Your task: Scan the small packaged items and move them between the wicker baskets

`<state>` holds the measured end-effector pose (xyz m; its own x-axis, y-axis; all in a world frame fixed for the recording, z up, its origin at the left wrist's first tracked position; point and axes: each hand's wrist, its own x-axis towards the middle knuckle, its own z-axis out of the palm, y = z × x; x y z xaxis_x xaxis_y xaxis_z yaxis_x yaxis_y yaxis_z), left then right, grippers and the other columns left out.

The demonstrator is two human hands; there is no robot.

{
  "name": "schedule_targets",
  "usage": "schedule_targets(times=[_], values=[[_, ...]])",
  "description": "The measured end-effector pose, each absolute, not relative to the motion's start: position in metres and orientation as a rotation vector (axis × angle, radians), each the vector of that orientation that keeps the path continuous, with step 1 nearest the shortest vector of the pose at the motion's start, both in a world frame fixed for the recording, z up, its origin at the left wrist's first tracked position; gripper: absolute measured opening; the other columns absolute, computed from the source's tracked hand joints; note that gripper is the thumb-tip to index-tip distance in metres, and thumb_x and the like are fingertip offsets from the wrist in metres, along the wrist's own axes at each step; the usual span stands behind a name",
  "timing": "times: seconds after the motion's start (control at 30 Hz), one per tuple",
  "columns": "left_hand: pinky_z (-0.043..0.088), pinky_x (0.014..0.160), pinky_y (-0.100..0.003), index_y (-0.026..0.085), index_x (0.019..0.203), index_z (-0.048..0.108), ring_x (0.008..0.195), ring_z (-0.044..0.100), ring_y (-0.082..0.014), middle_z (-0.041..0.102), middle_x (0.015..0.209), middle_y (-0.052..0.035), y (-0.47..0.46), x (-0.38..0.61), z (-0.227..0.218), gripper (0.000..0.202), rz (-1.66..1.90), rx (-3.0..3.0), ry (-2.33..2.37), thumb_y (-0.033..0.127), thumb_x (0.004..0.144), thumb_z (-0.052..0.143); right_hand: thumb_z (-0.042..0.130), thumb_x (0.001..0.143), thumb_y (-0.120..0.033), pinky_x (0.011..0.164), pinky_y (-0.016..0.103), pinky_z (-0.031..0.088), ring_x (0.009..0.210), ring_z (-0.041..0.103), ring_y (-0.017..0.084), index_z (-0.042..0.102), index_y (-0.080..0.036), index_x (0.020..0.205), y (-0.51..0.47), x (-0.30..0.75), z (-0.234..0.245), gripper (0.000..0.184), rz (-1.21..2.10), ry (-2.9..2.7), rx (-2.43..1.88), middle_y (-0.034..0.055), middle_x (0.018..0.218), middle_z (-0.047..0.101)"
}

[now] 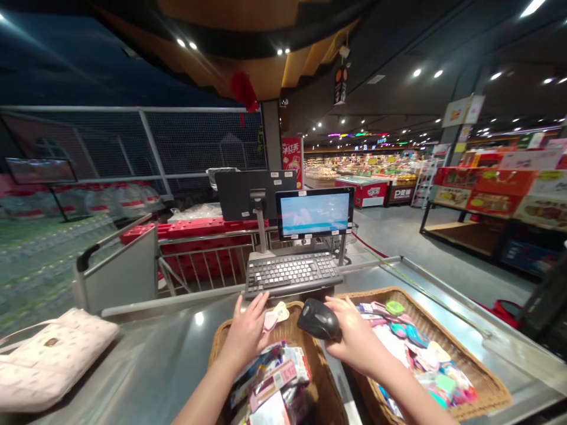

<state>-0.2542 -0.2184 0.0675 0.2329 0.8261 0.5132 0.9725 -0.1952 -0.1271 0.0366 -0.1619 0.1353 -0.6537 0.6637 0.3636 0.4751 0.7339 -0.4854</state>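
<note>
My right hand (352,330) is wrapped around a black handheld barcode scanner (318,319), its head pointing left toward my other hand. My left hand (248,323) holds a small pink and yellow packaged item (275,315) at its thumb side, over the left wicker basket (326,386). What the item is cannot be made out. Packaged small goods (277,381) fill that basket below the hand. Under my right forearm, the right wicker basket (481,366) holds more colourful small packages (411,339).
A black keyboard (292,270) stands behind the baskets, below a lit monitor (315,213). On the metal counter (163,354), a pale pink handbag (57,360) lies at the left. Metal railings (204,262) and shelves of boxed goods (496,183) stand beyond.
</note>
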Motion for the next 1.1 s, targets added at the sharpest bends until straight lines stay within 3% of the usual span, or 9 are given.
schedule_targets(times=[0.2, 0.3, 0.47, 0.6, 0.67, 0.77, 0.87, 1.0, 1.1], values=[[0.009, 0.119, -0.062, 0.021, 0.083, 0.069, 0.137, 0.044, -0.0310, 0.044, 0.151, -0.0118, -0.239, -0.273, 0.035, 0.012, -0.360, -2.188, -1.836, 0.026, 0.074, 0.062, 0.060, 0.061, -0.013, 0.109, 0.049, 0.037, 0.124, 0.053, 0.033, 0.071, -0.022, 0.095, -0.169, 0.016, 0.127, 0.037, 0.533, -2.427, -0.850, 0.0090, 0.112, 0.069], [0.011, 0.118, -0.064, 0.021, 0.083, 0.071, 0.139, 0.041, -0.0318, 0.045, 0.151, -0.0123, -0.248, -0.278, 0.026, 0.016, -0.251, -2.248, -1.994, 0.029, 0.072, 0.064, 0.060, 0.060, -0.013, 0.108, 0.048, 0.038, 0.124, 0.053, 0.032, 0.070, -0.022, 0.096, -0.172, 0.008, 0.121, 0.038, 0.571, -2.432, -0.843, 0.0092, 0.113, 0.069], [0.009, 0.118, -0.064, 0.021, 0.079, 0.074, 0.141, 0.038, -0.0334, 0.046, 0.150, -0.0133, -0.256, -0.284, 0.016, 0.020, -0.091, -2.297, -2.182, 0.036, 0.071, 0.064, 0.061, 0.061, -0.016, 0.114, 0.056, 0.027, 0.124, 0.052, 0.033, 0.069, -0.022, 0.103, -0.176, -0.004, 0.115, 0.044, 0.609, -2.441, -0.864, 0.0101, 0.120, 0.067], [0.008, 0.117, -0.065, 0.022, 0.107, 0.072, 0.143, 0.034, -0.0345, 0.044, 0.151, -0.0168, -0.258, -0.288, 0.006, 0.042, -0.061, -2.318, -2.170, 0.043, 0.073, 0.063, 0.062, 0.063, -0.017, 0.116, 0.056, 0.020, 0.121, 0.054, 0.032, 0.069, -0.023, 0.102, -0.183, -0.007, 0.115, 0.040, 0.646, -2.453, -0.862, 0.0082, 0.113, 0.070], [0.009, 0.116, -0.066, 0.023, 0.122, 0.065, 0.144, 0.032, -0.0351, 0.040, 0.153, -0.0187, -0.259, -0.288, 0.003, 0.053, -0.090, -2.305, -2.147, 0.046, 0.074, 0.062, 0.062, 0.062, -0.017, 0.114, 0.053, 0.025, 0.116, 0.057, 0.031, 0.068, -0.022, 0.099, -0.187, -0.005, 0.115, 0.038, 0.664, -2.443, -0.863, 0.0072, 0.108, 0.070], [0.012, 0.115, -0.067, 0.023, 0.120, 0.064, 0.144, 0.032, -0.0357, 0.037, 0.154, -0.0198, -0.255, -0.282, 0.004, 0.049, -0.132, -2.282, -2.140, 0.045, 0.077, 0.061, 0.061, 0.060, -0.013, 0.100, 0.042, 0.042, 0.102, 0.061, 0.028, 0.066, -0.021, 0.093, -0.189, 0.005, 0.116, 0.034, 0.676, -2.408, -0.893, 0.0055, 0.100, 0.070], [0.014, 0.116, -0.065, 0.022, 0.115, 0.065, 0.144, 0.033, -0.0344, 0.036, 0.155, -0.0191, -0.241, -0.265, 0.017, 0.042, -0.160, -2.333, -2.115, 0.045, 0.080, 0.062, 0.058, 0.059, -0.009, 0.090, 0.035, 0.047, 0.097, 0.062, 0.025, 0.065, -0.022, 0.095, -0.187, 0.028, 0.122, 0.039, 0.669, -2.341, -0.905, 0.0042, 0.099, 0.069], [0.016, 0.118, -0.062, 0.024, 0.130, 0.056, 0.146, 0.029, -0.0311, 0.029, 0.159, -0.0149, -0.204, -0.215, 0.043, 0.054, -0.204, -2.482, -1.952, 0.042, 0.080, 0.065, 0.059, 0.061, -0.009, 0.092, 0.038, 0.049, 0.099, 0.062, 0.026, 0.064, -0.021, 0.098, -0.179, 0.077, 0.132, 0.040, 0.586, -2.245, -0.992, 0.0060, 0.103, 0.069], [0.016, 0.119, -0.061, 0.024, 0.139, 0.047, 0.148, 0.023, -0.0309, 0.023, 0.161, -0.0145, -0.172, -0.160, 0.055, 0.067, -0.250, -2.594, -1.772, 0.037, 0.077, 0.068, 0.061, 0.062, -0.013, 0.105, 0.047, 0.042, 0.115, 0.059, 0.031, 0.064, -0.020, 0.110, -0.170, 0.120, 0.135, 0.049, 0.443, -2.206, -1.117, 0.0102, 0.117, 0.067]])
